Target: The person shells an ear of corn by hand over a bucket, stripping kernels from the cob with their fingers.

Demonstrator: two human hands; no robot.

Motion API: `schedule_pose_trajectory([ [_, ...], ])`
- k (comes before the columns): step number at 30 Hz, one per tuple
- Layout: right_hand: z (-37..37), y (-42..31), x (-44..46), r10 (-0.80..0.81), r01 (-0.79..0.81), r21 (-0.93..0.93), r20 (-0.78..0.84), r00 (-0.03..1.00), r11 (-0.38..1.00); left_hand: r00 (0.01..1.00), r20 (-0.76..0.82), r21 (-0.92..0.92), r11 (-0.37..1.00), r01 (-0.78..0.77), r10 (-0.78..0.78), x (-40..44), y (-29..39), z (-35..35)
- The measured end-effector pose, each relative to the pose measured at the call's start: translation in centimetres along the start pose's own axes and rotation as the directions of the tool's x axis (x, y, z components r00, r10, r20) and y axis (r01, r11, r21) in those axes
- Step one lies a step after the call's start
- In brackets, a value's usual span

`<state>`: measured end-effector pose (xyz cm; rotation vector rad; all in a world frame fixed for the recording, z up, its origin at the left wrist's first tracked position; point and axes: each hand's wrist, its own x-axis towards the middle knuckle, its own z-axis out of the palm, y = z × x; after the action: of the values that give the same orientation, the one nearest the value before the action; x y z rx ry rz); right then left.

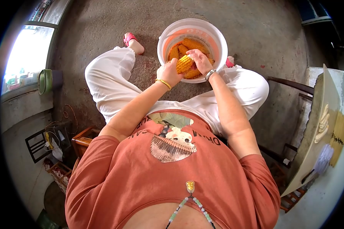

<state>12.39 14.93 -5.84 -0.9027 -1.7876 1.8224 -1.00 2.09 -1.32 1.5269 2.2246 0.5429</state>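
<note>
Over the near side of a white bucket [222,42], I hold an ear of corn [184,65] with yellow-orange kernels. My left hand [170,72], with a gold bangle at the wrist, is closed around the cob's lower left end. At the other end, my right hand [201,61] has its fingers bent onto the tip; a silver band circles that wrist. More ears of corn [195,44] lie inside the bucket below my hands, partly covered by them.
The bucket stands on a concrete floor [141,19] between my knees. A wooden stool [84,139] is behind on the left. To the right, a table [313,141] bears several pale items. A green container [45,82] sits by the window.
</note>
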Motion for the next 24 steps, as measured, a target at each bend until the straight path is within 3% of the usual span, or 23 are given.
schedule_pose_trajectory([
  [2,0.1,-0.8,-0.3,0.063,-0.063,0.005,0.017,0.998,0.998,0.994,-0.075,-0.024,0.997,-0.079,0.077,0.0,-1.2,1.4],
  [7,-0.1,-1.8,-0.6,0.183,-0.188,0.048,0.083,0.979,0.981,0.997,-0.001,0.077,0.994,-0.077,0.077,-0.4,0.5,-0.6],
  [16,-0.3,-1.3,-0.7,0.156,-0.162,0.038,0.138,0.978,0.986,0.999,0.052,0.079,0.997,0.001,-0.005,-0.4,0.6,-0.9],
  [19,-0.2,0.6,-0.1,-0.077,0.08,-0.068,0.044,0.996,0.994,0.998,0.056,0.069,0.998,-0.009,0.005,-0.3,0.6,-1.0],
  [24,-0.2,1.0,0.1,-0.038,0.038,-0.012,0.011,0.999,0.999,0.997,0.071,0.067,0.998,0.019,-0.024,-0.2,1.1,-1.2],
])
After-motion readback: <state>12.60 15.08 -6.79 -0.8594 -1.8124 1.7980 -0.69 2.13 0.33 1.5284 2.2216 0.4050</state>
